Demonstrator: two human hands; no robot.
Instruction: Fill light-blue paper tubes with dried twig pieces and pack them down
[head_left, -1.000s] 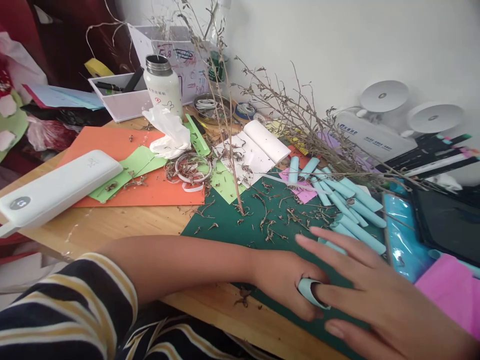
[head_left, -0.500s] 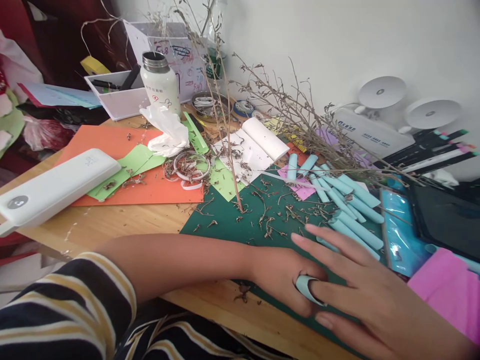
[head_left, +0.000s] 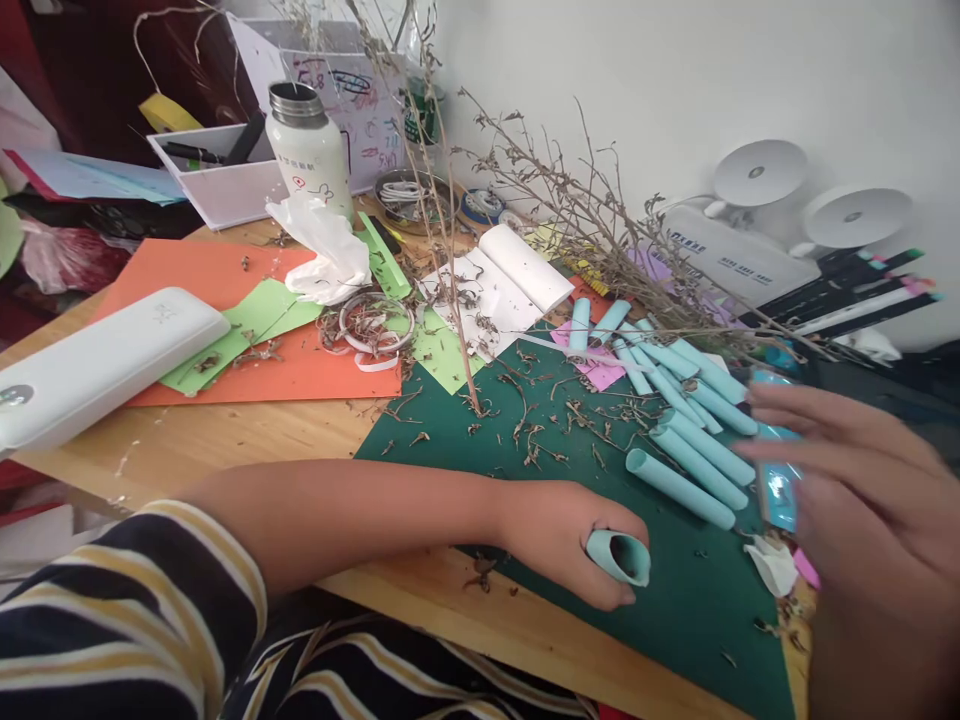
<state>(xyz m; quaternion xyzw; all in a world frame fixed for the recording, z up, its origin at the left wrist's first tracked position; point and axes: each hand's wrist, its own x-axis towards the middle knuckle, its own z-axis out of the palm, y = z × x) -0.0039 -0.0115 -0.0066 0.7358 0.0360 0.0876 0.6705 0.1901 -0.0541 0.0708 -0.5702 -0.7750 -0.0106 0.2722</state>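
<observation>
My left hand (head_left: 577, 535) is wrapped round a light blue rolled paper tube (head_left: 628, 556), its open end facing up and to the right. Inside that end it looks dark. At the right edge, blurred by motion, my right hand (head_left: 870, 500) has its fingers stretched out over a shiny blue packet (head_left: 780, 485); nothing shows in it. More light blue paper tubes (head_left: 679, 488) lie in a loose pile between the two hands. Under them is a dark green sheet (head_left: 540, 430) strewn with dry leaf bits.
Dry branches (head_left: 585, 210) lean against the wall behind the tubes. A white power bank (head_left: 105, 360) rests partly on an orange sheet (head_left: 330, 375). Farther back are a white bottle (head_left: 311, 150), a crumpled tissue (head_left: 326, 250), a paper roll (head_left: 525, 268) and a white router (head_left: 739, 250).
My right hand has drawn away from the tube in my left hand and moved right. The pink paper there is now mostly hidden. My left hand keeps its hold.
</observation>
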